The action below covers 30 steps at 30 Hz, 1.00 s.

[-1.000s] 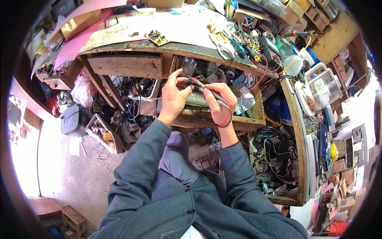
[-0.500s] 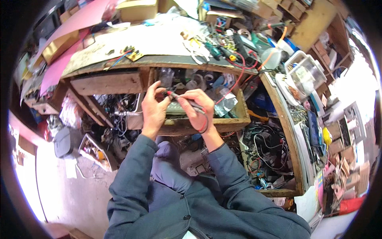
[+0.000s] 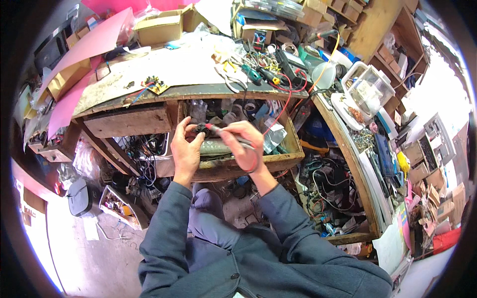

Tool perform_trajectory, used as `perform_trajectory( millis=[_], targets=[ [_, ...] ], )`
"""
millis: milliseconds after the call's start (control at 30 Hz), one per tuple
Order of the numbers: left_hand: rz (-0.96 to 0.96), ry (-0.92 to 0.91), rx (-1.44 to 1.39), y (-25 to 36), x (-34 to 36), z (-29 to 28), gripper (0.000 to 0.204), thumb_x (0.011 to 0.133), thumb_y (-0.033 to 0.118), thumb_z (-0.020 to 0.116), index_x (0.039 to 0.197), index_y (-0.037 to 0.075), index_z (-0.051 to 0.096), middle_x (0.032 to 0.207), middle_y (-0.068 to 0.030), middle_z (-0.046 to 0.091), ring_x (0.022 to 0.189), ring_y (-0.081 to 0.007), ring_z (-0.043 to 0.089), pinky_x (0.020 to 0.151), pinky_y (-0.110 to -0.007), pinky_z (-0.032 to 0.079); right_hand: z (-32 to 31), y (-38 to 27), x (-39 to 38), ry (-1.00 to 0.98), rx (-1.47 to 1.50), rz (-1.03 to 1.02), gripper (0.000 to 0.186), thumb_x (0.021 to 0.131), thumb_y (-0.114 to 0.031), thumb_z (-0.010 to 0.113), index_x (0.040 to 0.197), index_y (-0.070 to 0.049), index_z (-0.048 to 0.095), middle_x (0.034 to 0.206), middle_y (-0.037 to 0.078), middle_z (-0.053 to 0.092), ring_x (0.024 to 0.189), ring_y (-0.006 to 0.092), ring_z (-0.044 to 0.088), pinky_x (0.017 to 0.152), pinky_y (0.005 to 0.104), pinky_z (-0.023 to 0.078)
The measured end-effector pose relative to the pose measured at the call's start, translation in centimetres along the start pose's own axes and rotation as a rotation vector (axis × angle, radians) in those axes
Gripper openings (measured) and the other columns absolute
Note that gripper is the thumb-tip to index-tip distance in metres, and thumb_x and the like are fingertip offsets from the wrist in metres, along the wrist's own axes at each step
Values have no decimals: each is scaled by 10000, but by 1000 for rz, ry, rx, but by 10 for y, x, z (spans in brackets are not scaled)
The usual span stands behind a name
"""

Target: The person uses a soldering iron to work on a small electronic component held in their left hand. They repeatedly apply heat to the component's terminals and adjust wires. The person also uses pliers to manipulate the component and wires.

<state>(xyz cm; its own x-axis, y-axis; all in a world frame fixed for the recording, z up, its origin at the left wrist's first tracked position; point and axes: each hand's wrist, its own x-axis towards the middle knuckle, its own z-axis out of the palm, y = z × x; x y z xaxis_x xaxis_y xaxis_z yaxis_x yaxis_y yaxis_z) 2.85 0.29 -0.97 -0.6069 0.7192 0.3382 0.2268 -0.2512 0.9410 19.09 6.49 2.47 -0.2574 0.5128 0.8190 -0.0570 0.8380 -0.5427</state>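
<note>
Over the open drawer (image 3: 280, 160), my left hand (image 3: 186, 151) pinches a small dark part (image 3: 200, 129) between thumb and fingers. Its exact kind is too small to make out. My right hand (image 3: 244, 143) is closed around a test probe (image 3: 213, 128) with a red end, which points left and meets or nearly meets the dark part. Whether a second probe sits in that grip, I cannot tell. A thin lead curves under the right hand. A red test lead (image 3: 290, 102) runs from behind that hand up to the cluttered bench top.
Pliers (image 3: 229, 79) and a green-handled screwdriver (image 3: 252, 74) lie on the bench. A small board with coloured wires (image 3: 155, 85) sits near its front edge. Clear plastic boxes (image 3: 368, 93) stand at right. Tangled cables (image 3: 330, 191) fill the space below; a bin (image 3: 82, 197) stands left.
The whole view has shifted, so the bench and drawer appear lower. Both hands keep their grips, with the probe's red end still at the dark part.
</note>
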Motion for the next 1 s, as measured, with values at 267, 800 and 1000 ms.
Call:
perform_trajectory(
  millis=[267, 800, 1000],
  targets=[
    [-64, 36, -19, -4, -2, 2, 568, 853, 44, 731, 1372, -25, 510, 1133, -121, 675, 987, -164, 642, 897, -304, 530, -95, 21, 132, -66, -561, -281, 148, 859, -55, 741, 1001, -44, 701, 921, 135, 695, 814, 289, 679, 732, 372, 530],
    [-116, 117, -288, 8, -7, 3, 568, 901, -5, 699, 1414, -8, 455, 1184, -114, 606, 1056, -171, 612, 916, -286, 523, 14, -6, 106, -1071, -451, -41, 444, 859, -309, 772, 1120, 27, 645, 902, 206, 700, 812, 314, 711, 723, 408, 563],
    [-100, 131, -345, 9, -7, 5, 565, 909, -43, 678, 1420, -7, 440, 1234, -124, 572, 1108, -166, 589, 952, -284, 523, 24, 21, 108, -926, -126, 186, 358, 835, -98, 793, 1116, 4, 594, 805, 124, 673, 683, 197, 659, 634, 331, 530]
  ],
)
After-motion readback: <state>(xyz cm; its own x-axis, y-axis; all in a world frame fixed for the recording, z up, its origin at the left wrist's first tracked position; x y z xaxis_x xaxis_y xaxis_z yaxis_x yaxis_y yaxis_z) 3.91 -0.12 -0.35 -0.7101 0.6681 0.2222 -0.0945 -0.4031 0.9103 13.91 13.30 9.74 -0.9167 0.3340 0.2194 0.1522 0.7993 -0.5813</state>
